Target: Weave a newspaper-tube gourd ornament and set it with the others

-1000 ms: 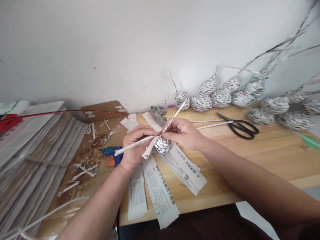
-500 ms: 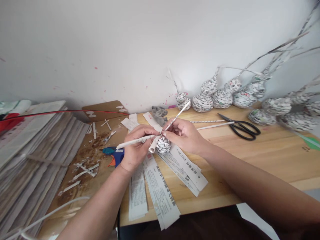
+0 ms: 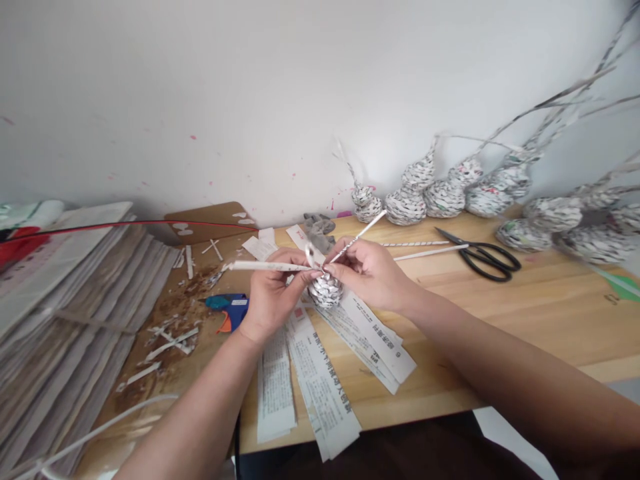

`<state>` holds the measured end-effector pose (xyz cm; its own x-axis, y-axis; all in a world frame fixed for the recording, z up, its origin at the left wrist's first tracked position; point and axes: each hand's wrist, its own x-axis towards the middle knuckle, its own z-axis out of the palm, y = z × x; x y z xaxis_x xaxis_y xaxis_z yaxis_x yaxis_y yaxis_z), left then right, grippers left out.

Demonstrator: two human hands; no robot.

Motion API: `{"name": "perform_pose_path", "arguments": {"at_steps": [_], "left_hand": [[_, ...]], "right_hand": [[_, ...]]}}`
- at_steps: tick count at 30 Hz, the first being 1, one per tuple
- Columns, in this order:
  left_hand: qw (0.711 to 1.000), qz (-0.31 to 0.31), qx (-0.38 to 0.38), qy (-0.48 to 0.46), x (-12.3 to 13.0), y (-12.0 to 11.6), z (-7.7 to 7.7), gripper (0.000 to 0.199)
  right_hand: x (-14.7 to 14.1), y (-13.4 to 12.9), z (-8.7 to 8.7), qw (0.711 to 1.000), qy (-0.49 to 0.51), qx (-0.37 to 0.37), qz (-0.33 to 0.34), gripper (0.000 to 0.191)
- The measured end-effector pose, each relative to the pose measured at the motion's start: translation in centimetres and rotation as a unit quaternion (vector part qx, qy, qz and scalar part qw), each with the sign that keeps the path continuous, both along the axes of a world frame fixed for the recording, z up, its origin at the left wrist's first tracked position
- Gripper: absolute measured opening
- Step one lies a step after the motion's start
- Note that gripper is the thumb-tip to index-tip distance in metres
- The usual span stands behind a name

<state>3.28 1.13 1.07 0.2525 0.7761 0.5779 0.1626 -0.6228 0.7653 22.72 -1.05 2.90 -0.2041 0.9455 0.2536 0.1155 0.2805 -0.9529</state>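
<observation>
Between my hands is a small round woven newspaper ball (image 3: 326, 292), with rolled paper tubes sticking out of its top. My left hand (image 3: 274, 290) is closed at the ball's upper left, pinching a white paper tube (image 3: 250, 266) that points left. At the upper right, my right hand (image 3: 364, 270) pinches a striped paper tube (image 3: 361, 235) that slants up and right. A short curled tube end (image 3: 310, 253) stands up between the two hands. Beneath the ball, printed newspaper strips (image 3: 320, 393) fan out over the wooden table.
Black scissors (image 3: 483, 255) lie to the right beside loose paper tubes (image 3: 425, 253). Several woven newspaper gourds (image 3: 405, 200) line the wall. On the left are a blue glue gun (image 3: 233, 308), paper scraps (image 3: 173, 341) and a tall newspaper stack (image 3: 85, 313).
The open tube end in front of the ball has swung up behind it. The long left tube has become more level, and my left fingers have shifted slightly along the rim.
</observation>
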Motion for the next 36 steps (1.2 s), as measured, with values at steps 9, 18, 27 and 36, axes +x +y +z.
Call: {"name": "perform_pose_path", "arguments": {"at_steps": [9,18,27,36], "left_hand": [[0.998,-0.013,0.061,0.025,0.0,-0.3,0.3,0.003],[0.997,-0.024,0.067,0.035,0.1,-0.4,0.8,0.005],[1.000,-0.005,0.030,0.010,0.0,-0.3,0.2,0.003],[0.998,-0.034,0.044,0.031,0.1,-0.9,1.1,0.017]], "right_hand": [[-0.3,-0.6,0.6,0.998,-0.019,-0.035,-0.043,0.011],[-0.5,-0.7,1.3,0.994,0.021,-0.089,-0.052,0.013],[-0.2,-0.6,1.4,0.996,0.023,-0.081,-0.018,0.012],[0.2,-1.1,2.4,0.994,-0.071,-0.071,-0.046,0.009]]}}
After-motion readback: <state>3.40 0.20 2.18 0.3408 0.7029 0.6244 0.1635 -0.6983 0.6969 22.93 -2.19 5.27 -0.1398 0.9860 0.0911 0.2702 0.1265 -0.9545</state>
